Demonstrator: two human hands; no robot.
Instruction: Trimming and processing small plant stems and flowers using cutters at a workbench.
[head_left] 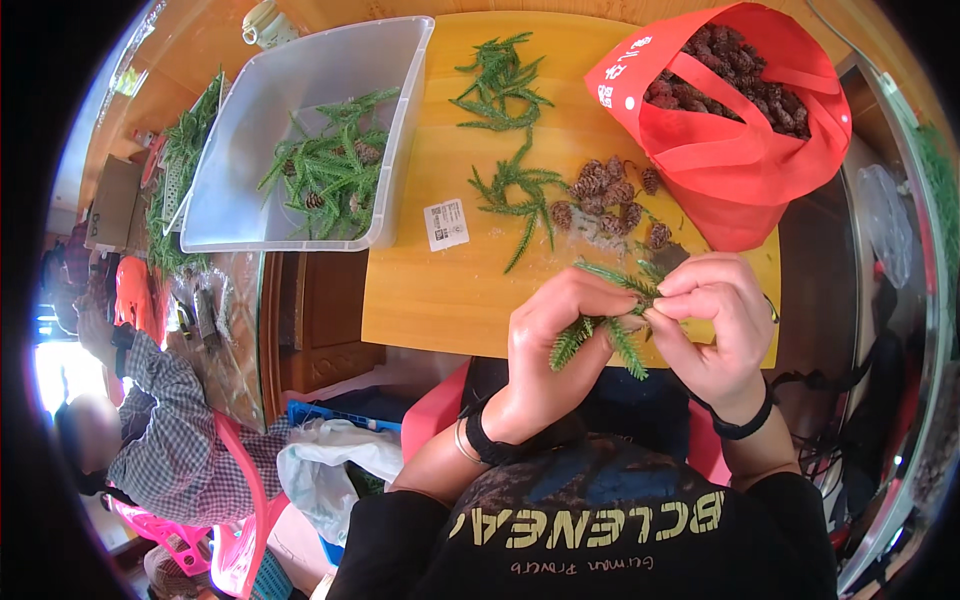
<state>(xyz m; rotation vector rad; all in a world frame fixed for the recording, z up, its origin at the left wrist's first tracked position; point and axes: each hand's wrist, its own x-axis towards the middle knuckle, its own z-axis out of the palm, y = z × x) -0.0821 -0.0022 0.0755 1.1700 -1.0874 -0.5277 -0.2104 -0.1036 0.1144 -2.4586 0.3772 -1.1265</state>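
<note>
Above the table's near edge, both hands pinch a green artificial pine sprig [626, 346] with several needled branches. My left hand [560, 340] is closed on its left side, with branches poking out below the fingers. My right hand [718, 325] grips the sprig's centre between thumb and fingertips; what lies right at the fingertips is too small to make out. Just beyond the hands is a small heap of brown pine cones [605, 195]. Two more green sprigs, a nearer one [520, 195] and a farther one [500, 85], lie on the yellow table [420, 300].
A clear plastic bin [240, 160] at the left holds sprigs with cones. A red bag [720, 180] full of pine cones stands at the right. A white label [446, 224] lies on the table. At far left a person in a checked shirt [180, 440] sits by another table.
</note>
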